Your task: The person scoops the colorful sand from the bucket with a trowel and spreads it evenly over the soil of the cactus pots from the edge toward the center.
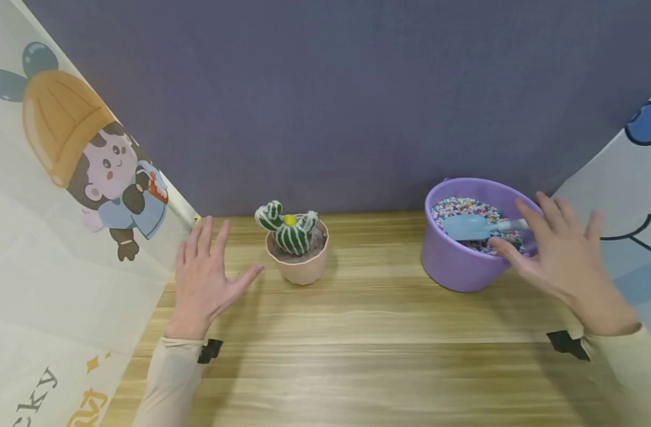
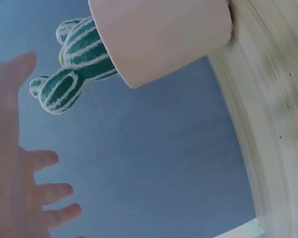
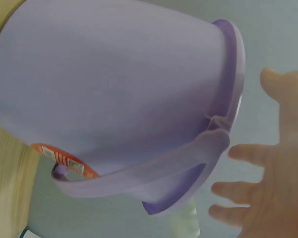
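Note:
A knitted green cactus [image 1: 293, 237] with white stripes and a yellow tip stands in a pale pink pot [image 1: 304, 270]. My left hand [image 1: 203, 276] is to its left, fingers spread and thumb towards the pot, apart from it. At the right is a purple bucket [image 1: 456, 270] with many small coloured beads [image 1: 461, 207] inside. A light blue toy shovel [image 1: 466, 227] lies on the beads, its whitish handle [image 1: 512, 224] towards my right hand [image 1: 571, 264]. That hand hovers over the bucket's right rim with its fingers apart, holding nothing. In the right wrist view the bucket's handle [image 3: 139, 176] hangs down its side.
Both pots stand on a wood-grain tabletop [image 1: 330, 356], near a dark grey-blue back panel [image 1: 330, 107]. A white panel with a cartoon child [image 1: 111, 166] leans along the left. Another printed panel [image 1: 613, 184] borders the right.

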`<state>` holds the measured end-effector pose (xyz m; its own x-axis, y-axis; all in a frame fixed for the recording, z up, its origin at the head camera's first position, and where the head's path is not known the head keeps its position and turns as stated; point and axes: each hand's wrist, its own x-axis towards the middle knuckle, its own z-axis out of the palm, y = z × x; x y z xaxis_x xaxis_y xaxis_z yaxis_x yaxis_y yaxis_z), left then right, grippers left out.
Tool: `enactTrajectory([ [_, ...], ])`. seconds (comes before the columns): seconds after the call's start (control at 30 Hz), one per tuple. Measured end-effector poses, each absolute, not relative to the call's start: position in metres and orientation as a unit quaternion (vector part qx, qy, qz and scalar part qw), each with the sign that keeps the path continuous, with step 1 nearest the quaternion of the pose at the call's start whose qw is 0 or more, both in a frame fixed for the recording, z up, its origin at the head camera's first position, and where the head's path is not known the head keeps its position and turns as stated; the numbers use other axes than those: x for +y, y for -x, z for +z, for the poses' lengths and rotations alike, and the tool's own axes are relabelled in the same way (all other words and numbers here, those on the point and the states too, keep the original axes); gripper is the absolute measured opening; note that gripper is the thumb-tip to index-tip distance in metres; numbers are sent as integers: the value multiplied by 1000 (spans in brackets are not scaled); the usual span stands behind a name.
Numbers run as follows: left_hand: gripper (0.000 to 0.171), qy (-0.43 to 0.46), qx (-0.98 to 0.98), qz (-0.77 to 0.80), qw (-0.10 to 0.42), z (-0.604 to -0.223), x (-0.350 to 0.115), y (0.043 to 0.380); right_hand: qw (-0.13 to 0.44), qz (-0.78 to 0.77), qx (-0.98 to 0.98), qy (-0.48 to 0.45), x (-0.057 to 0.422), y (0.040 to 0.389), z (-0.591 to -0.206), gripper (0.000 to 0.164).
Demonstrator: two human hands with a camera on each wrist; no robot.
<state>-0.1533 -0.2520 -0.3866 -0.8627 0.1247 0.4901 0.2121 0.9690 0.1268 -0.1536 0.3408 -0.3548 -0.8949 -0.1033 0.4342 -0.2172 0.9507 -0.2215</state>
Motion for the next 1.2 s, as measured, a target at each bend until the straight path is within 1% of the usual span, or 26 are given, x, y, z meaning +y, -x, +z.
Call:
enactTrajectory([
  [0.07,107,100,-954,-99,264,-387,-250,154,258,149,-948,-110,343,157,-356,93],
  [0.17,106,117,-943,-115,290,-387,-246,156,336,176,-910,-165,344,163,-357,104],
  [0.23,106,127,-935,-125,306,-387,-243,156,367,189,-891,-188,346,166,-356,112],
  [0.27,107,132,-931,-129,313,-386,-240,156,375,194,-885,-194,348,166,-356,113],
  [0.37,107,149,-917,-141,341,-385,-233,157,362,215,-889,-179,353,163,-353,97],
  [0.47,102,167,-900,-155,371,-383,-224,158,335,229,-903,-144,359,158,-350,75],
  [0.6,94,188,-877,-177,406,-380,-213,158,319,238,-910,-114,367,154,-347,61],
  [0.73,88,210,-859,-193,426,-378,-200,160,308,247,-914,-94,376,155,-348,56],
  [0.87,84,228,-852,-203,426,-378,-189,162,274,282,-918,-57,386,156,-352,55],
  [1.03,77,247,-847,-215,418,-379,-171,166,229,324,-918,-15,396,157,-355,55],
  [1.2,76,261,-849,-232,397,-379,-151,168,211,339,-917,-3,401,160,-358,54],
])
